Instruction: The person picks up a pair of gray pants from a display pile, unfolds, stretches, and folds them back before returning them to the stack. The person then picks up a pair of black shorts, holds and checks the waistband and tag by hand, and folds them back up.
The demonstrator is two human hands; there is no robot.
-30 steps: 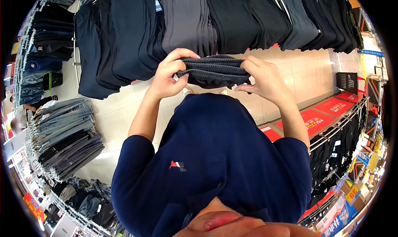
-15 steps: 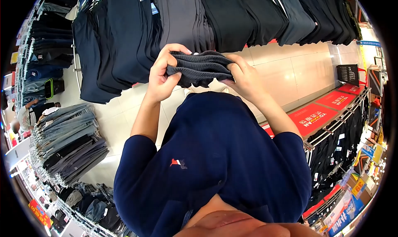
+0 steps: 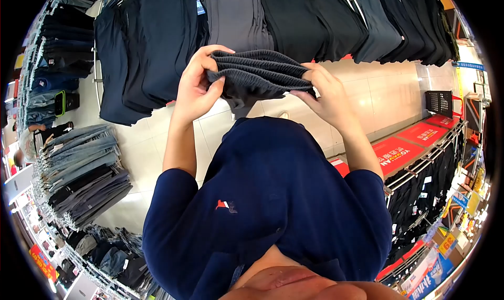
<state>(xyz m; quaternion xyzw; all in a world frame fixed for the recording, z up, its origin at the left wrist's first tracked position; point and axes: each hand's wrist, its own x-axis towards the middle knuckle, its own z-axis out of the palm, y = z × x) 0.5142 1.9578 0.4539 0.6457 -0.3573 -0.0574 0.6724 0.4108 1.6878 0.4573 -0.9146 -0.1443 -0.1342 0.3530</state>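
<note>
Dark grey pants [image 3: 257, 79] with ribbed elastic waistbands are stretched between my two hands, in front of my chest. The waistband edges lie in several stacked folds, so I cannot tell whether it is one pair or more. My left hand [image 3: 198, 84] is closed on the left end, thumb in front and fingers behind. My right hand [image 3: 326, 92] pinches the right end, its fingertips partly hidden by the cloth. The lower part of the pants hangs down out of sight behind the waistband.
Ahead hangs a rack of dark pants [image 3: 299, 21]. Folded jeans [image 3: 79, 147] hang on a rack at left. To the right run a metal rail and red sign boards [image 3: 394, 153], with a black basket [image 3: 439, 103] beyond. Another person [image 3: 29, 142] stands at far left.
My hands have moved slightly apart, and the waistband is stretched wider and straighter. My left hand has shifted left and my right hand right. Both still hold the pants.
</note>
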